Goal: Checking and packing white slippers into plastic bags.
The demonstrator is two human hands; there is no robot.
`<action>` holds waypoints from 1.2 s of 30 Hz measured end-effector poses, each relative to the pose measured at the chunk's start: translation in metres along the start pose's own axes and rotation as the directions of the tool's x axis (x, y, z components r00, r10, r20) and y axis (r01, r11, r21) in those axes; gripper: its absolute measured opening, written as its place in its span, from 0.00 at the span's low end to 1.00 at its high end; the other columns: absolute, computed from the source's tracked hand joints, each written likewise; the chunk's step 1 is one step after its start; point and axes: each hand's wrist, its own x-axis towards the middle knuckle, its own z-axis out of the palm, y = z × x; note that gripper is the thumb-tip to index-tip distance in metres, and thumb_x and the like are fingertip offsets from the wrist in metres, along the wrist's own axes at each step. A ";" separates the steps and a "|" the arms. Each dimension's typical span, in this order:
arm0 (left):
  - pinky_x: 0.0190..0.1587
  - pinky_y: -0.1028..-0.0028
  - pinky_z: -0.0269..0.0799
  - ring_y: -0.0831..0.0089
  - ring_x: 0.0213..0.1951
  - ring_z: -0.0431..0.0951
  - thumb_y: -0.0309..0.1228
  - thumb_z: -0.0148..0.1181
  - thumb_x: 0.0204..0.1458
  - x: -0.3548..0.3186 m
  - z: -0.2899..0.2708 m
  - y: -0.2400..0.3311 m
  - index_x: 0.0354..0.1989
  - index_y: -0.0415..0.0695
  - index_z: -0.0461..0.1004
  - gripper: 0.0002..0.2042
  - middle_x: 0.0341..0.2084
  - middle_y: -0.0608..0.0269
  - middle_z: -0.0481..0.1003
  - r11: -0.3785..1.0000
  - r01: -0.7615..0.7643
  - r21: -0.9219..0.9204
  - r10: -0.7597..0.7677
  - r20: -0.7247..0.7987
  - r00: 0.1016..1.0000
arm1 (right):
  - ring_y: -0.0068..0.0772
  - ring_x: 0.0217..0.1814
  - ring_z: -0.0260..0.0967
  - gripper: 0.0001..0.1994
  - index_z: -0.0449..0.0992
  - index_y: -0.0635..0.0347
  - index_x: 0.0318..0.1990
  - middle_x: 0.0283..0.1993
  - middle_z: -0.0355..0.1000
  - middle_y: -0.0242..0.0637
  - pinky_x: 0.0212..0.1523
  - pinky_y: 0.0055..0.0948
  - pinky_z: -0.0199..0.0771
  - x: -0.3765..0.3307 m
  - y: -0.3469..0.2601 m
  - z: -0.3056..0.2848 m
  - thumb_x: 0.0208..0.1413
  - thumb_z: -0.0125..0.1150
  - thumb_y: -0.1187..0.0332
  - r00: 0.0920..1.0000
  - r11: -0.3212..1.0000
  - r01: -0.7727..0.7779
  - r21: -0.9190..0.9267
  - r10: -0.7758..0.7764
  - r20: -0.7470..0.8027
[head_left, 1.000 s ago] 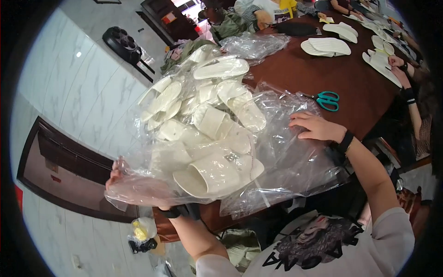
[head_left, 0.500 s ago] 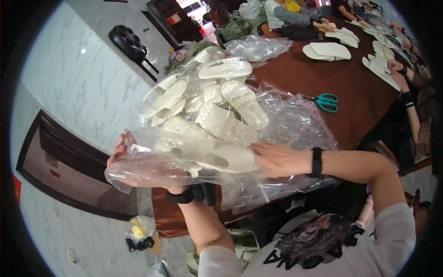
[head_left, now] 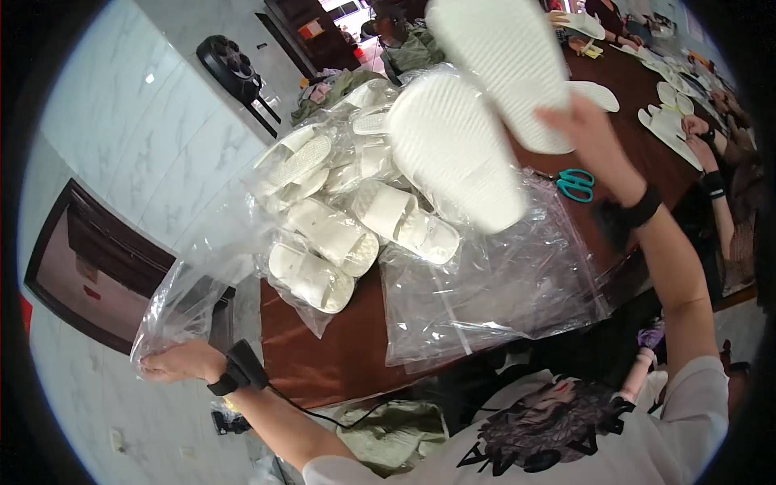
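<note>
My left hand (head_left: 182, 361) is closed around a clear plastic bag (head_left: 190, 287), drawn out low on the left beyond the table's edge. At the upper right, my right hand (head_left: 588, 139), blurred by motion, grips the edge of a raised white slipper (head_left: 513, 73). A second white slipper (head_left: 457, 149) hangs beside it, lower left, with its ribbed sole facing me; whether my fingers reach it too I cannot tell. Below and left lies a pile of white slippers in clear bags, including a nearer slipper (head_left: 314, 279) and another one (head_left: 408, 222).
Flat clear bags (head_left: 493, 299) lie on the brown-covered table (head_left: 356, 335). Teal-handled scissors (head_left: 575, 185) rest right of them. Along the table's right side, other people's hands (head_left: 702, 133) work among white slippers. A black stool (head_left: 230, 69) stands by the wall.
My right hand has moved up and right, with two white slippers now raised, soles toward me. My left hand has pulled down and left, stretching the clear bag.
</note>
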 end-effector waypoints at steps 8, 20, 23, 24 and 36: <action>0.54 0.56 0.68 0.44 0.48 0.73 0.36 0.48 0.65 0.005 -0.022 -0.199 0.54 0.31 0.66 0.18 0.48 0.37 0.72 0.950 -0.098 0.297 0.073 0.093 0.993 | 0.49 0.42 0.77 0.25 0.70 0.65 0.58 0.44 0.77 0.54 0.44 0.38 0.74 0.046 0.121 -0.185 0.60 0.57 0.55 0.913 0.730 -0.218 -0.648 -0.082 -0.400; 0.67 0.56 0.55 0.47 0.65 0.61 0.22 0.59 0.54 -0.165 -0.014 -0.005 0.59 0.42 0.69 0.22 0.62 0.46 0.64 0.967 -0.140 -0.214 0.241 0.944 0.225 | 0.51 0.44 0.74 0.12 0.76 0.59 0.42 0.40 0.76 0.45 0.44 0.44 0.73 -0.013 0.107 0.017 0.61 0.55 0.61 0.951 0.844 0.190 -0.501 -0.031 0.308; 0.65 0.59 0.60 0.48 0.65 0.61 0.25 0.60 0.56 -0.201 0.005 0.046 0.58 0.41 0.69 0.20 0.62 0.45 0.63 0.923 0.136 -0.361 0.361 0.932 0.026 | 0.46 0.46 0.75 0.16 0.75 0.58 0.48 0.41 0.77 0.43 0.44 0.38 0.73 -0.022 0.072 0.065 0.60 0.59 0.58 0.944 0.969 -0.126 -0.214 0.183 0.275; 0.65 0.58 0.60 0.46 0.64 0.62 0.24 0.60 0.55 -0.220 0.016 0.046 0.58 0.41 0.69 0.21 0.62 0.45 0.63 0.893 0.140 -0.429 0.427 0.903 0.048 | 0.45 0.47 0.73 0.15 0.75 0.58 0.49 0.41 0.76 0.42 0.45 0.39 0.72 -0.024 0.073 0.083 0.59 0.60 0.60 0.975 0.955 -0.044 -0.294 0.105 0.195; 0.49 0.58 0.71 0.52 0.53 0.72 0.35 0.62 0.53 -0.292 0.093 0.081 0.48 0.47 0.72 0.15 0.49 0.53 0.75 0.926 -0.028 -0.377 0.365 0.911 -0.193 | 0.44 0.48 0.68 0.06 0.75 0.59 0.40 0.40 0.72 0.39 0.48 0.38 0.69 -0.041 0.058 0.083 0.55 0.58 0.75 0.875 0.938 0.324 -0.124 -0.248 0.416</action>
